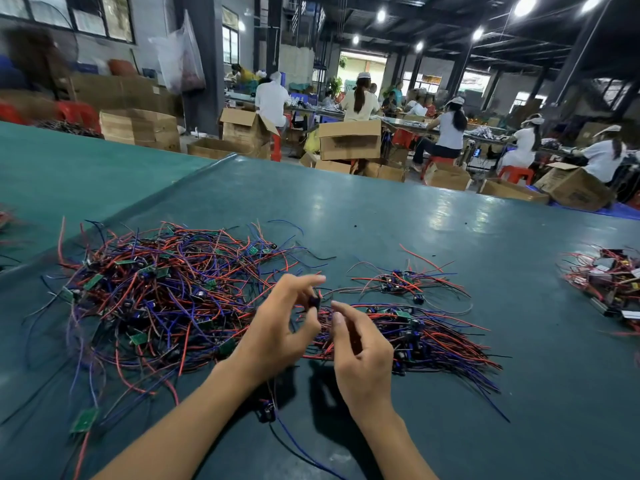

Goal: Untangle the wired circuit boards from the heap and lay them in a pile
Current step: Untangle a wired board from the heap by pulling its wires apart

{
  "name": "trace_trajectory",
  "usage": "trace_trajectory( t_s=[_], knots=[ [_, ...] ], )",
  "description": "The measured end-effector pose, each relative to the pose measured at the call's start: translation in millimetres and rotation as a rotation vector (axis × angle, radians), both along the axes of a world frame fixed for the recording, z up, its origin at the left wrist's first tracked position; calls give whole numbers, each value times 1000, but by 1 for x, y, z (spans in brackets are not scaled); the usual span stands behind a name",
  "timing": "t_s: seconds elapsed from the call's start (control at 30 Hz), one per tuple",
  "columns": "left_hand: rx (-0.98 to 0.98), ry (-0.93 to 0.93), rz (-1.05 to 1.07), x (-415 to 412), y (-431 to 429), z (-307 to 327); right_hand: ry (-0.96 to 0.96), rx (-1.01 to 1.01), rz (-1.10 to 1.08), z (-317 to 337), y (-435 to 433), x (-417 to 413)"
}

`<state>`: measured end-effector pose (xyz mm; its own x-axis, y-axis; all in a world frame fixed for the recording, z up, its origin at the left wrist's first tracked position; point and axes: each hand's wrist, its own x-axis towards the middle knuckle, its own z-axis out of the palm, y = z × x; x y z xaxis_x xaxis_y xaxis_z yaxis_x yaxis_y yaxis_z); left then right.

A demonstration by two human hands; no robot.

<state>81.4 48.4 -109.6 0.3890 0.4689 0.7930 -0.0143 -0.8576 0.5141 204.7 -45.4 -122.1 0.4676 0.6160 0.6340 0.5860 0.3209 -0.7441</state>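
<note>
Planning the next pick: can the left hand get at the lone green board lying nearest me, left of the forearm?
Probably yes, once free. The green board lies uncovered on the table, but the left hand pinches a small dark part and must release it first.

A dark square pillar stands left of centre in a large workshop hall, a clear plastic bag hanging against it. Left of the pillar, windows run high along a grey wall above stacked cardboard boxes and red plastic stools. Right of it, a bright doorway lets in daylight, and people in white caps sit at long worktables among open cartons. Above and right of it, round ceiling lamps glow between black steel beams. In front of the pillar spreads the dark green surface, glossy with lamp reflections.
</note>
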Motion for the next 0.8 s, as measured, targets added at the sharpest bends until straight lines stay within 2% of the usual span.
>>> trace_trajectory(
  t_s=[0.13,0.3,0.37,0.5,0.57,0.67,0.8],
  knots=[
    [351,142,8,2,-7,3,319,-44,246,8,-2,-4],
    [514,200,60,6,-14,7,671,-117,426,14,-3,8],
    [478,217,82,4,-16,6,773,-125,458,15,-2,11],
    [249,208,139,3,-22,1,945,-132,444,17,1,11],
    [198,196,205,3,-21,-1,1010,-113,425,18,1,13],
    [197,234,271,3,-20,-2,1017,-109,426,18,-1,15],
    [275,307,354,1,-19,-1,932,-99,431,18,1,12]
  ],
)
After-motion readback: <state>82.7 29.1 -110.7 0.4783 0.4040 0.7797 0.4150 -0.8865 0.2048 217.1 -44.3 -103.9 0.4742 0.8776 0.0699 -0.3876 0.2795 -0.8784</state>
